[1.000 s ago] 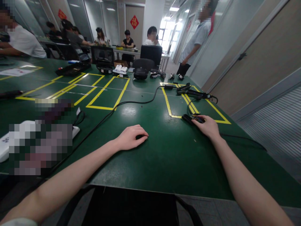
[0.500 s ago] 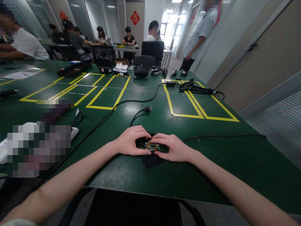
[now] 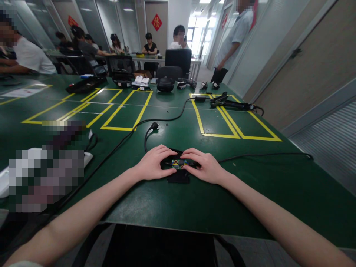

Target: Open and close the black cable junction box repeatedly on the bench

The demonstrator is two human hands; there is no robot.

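Note:
Between my two hands lies a small green circuit board (image 3: pixel 175 167) with round copper-coloured coils, close to the green tabletop. My left hand (image 3: pixel 151 163) curves round its left end, thumb at the near edge and fingertips at the far side. On the right end, my right hand (image 3: pixel 207 167) grips it in the same way, with its thumb and fingers covering part of the board. A flat black piece (image 3: pixel 178 178), perhaps a casing half, sits just in front of the board. Black cord runs out from under the hands, and its plug (image 3: pixel 154 126) rests beyond my left hand.
A hair straightener (image 3: pixel 233 104) with a cord lies at the right, across yellow tape outlines (image 3: pixel 219 135). Another black cable (image 3: pixel 122 139) crosses the table diagonally. Blurred-out items and a white power strip (image 3: pixel 88 157) are at left. Several people sit or stand beyond.
Both hands have shifted slightly away from me with the board, which now lies straighter. The plug has slid left and turned. The black piece now appears squarer to the table's edge.

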